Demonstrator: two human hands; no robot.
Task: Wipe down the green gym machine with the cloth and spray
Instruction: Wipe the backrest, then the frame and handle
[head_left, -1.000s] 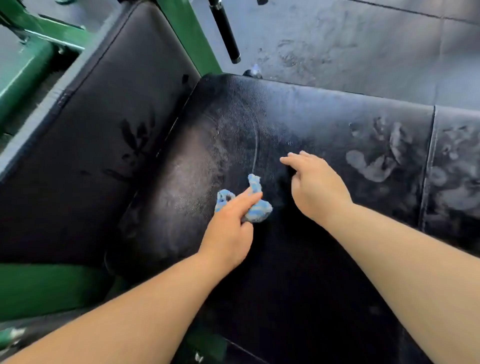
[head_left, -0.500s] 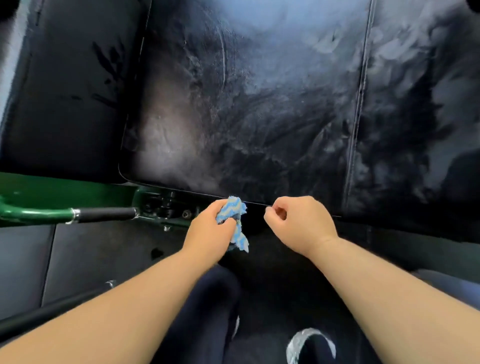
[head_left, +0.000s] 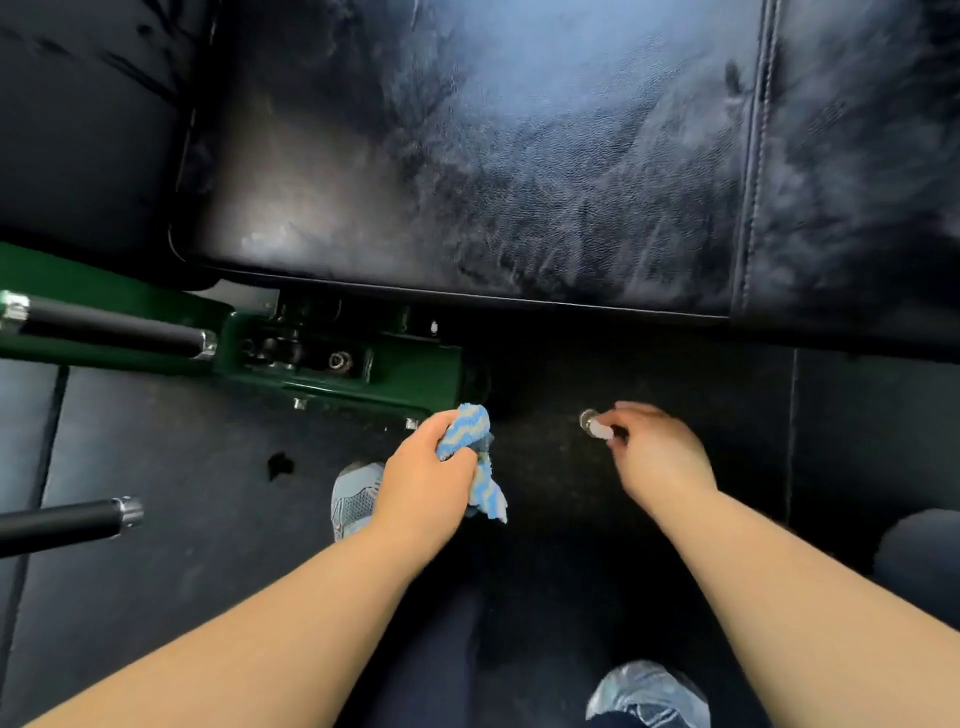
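No text, label, brand or number is legible anywhere in view; surfaces are plain or blurred.

Dim overall, with bluish glare on the black pad (head_left: 519, 104), motion blur, and wide-angle bending at edges.

Blue-and-cream zigzag cloth (head_left: 470, 441), dark green frame (head_left: 363, 387), black padded seat (head_left: 467, 156).

I am in a gym: black padded vinyl bench (head_left: 519, 182), green steel machine frame (head_left: 363, 387), dark rubber floor tiles (head_left: 166, 530).
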